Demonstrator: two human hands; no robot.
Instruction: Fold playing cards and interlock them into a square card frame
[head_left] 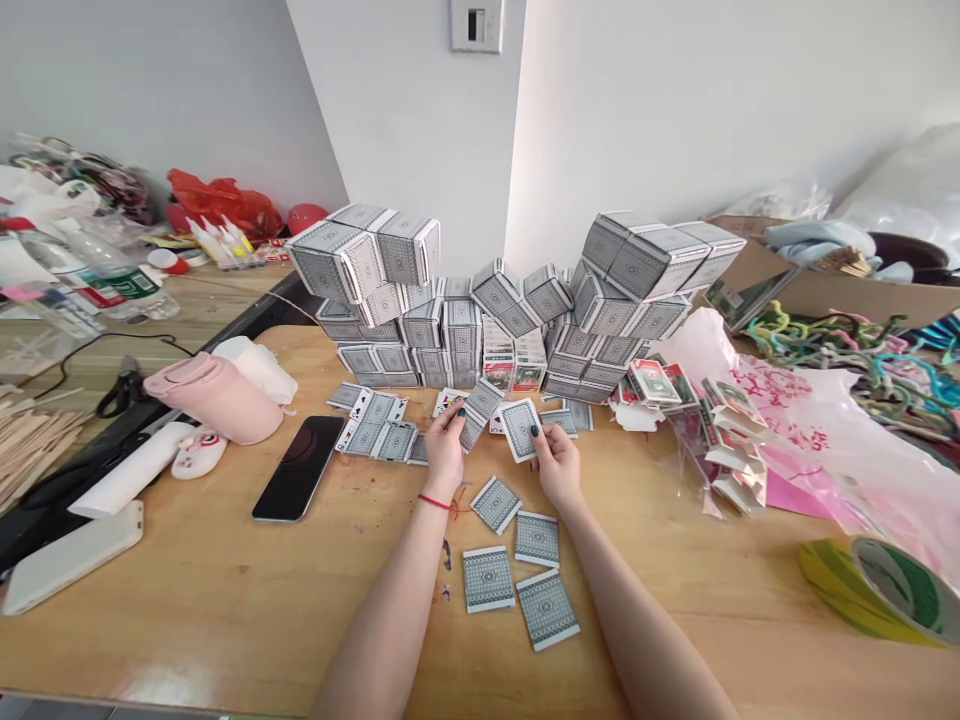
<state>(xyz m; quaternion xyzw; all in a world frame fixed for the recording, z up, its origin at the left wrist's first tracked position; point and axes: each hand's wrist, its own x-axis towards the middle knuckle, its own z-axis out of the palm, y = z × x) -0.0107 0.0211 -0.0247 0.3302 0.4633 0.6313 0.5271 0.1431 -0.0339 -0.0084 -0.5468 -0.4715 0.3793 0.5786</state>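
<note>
My left hand (445, 448), with a red string on its wrist, pinches a folded playing card (478, 408) with a grey patterned back. Opposite it, my right hand (556, 460) grips a flat playing card (520, 430) by its right edge, patterned back towards me. The two cards are apart. Several folded cards (489, 578) lie face down on the table between my forearms. More cards (375, 425) are spread left of my left hand, some face up. Behind my hands stands a structure of card boxes (424, 325), stacked higher at both sides.
A black phone (298, 468) and a pink bottle (217, 395) lie on the left. Opened card packets (731, 440) and crumpled plastic (780, 385) cover the right side. A roll of yellow-green tape (847, 590) sits front right. Scissors (120, 387) rest far left.
</note>
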